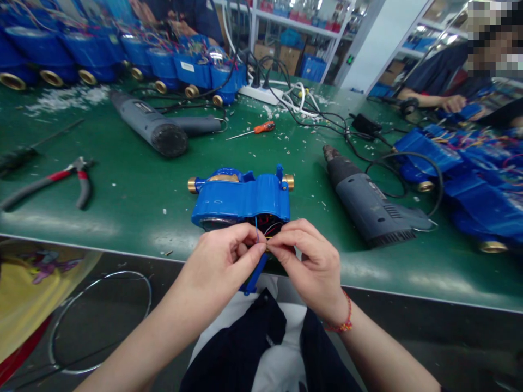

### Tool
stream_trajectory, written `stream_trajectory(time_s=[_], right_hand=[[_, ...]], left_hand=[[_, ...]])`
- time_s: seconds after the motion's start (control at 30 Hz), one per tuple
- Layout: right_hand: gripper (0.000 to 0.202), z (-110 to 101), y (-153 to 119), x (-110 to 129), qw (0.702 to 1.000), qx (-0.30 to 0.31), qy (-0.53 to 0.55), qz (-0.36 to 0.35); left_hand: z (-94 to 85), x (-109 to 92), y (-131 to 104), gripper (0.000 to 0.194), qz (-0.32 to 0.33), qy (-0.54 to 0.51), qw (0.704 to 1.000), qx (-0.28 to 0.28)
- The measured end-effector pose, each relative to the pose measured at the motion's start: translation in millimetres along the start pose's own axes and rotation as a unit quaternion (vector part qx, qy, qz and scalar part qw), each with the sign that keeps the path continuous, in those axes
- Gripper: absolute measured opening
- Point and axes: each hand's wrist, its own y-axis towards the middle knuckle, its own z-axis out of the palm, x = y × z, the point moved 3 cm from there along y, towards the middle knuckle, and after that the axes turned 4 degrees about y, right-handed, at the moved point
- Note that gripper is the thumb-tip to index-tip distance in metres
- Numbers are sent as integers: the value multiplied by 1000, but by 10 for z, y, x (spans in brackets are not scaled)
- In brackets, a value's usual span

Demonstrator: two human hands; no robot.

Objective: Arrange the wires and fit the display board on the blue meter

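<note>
A blue water meter with brass threaded ends lies on the green bench before me, its wiring compartment open toward my body. Thin wires, one of them blue, come out of that opening. Both hands meet at the wires: my left hand pinches with thumb and forefinger, and my right hand pinches right beside it. The fingertips almost touch, and they hide the wire ends. Below my fingers a blue flap hangs over the bench edge.
Grey heat guns lie at the back left and right. An orange screwdriver, red-and-grey pliers and a white power strip are on the bench. More blue meters stand right and back left. Other people work nearby.
</note>
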Motion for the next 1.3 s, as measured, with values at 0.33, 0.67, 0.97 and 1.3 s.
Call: stream_trajectory(time_s=[0.33,0.67,0.97,1.3], right_hand=[[16,58,-63,-15,983,-75,117,121],[13,-36,-88,-28,986,-124,65,90],[14,126,-44,106,995,0,-100,21],[10,180,-69,52,993,7,-61,96]], left_hand=[[-21,-73,-8,21,17,43,999,18],[9,-8,30,18,14,58,998,4],[76,26,11,4,32,49,998,-16],[-2,-8,14,13,4,11,1000,-2]])
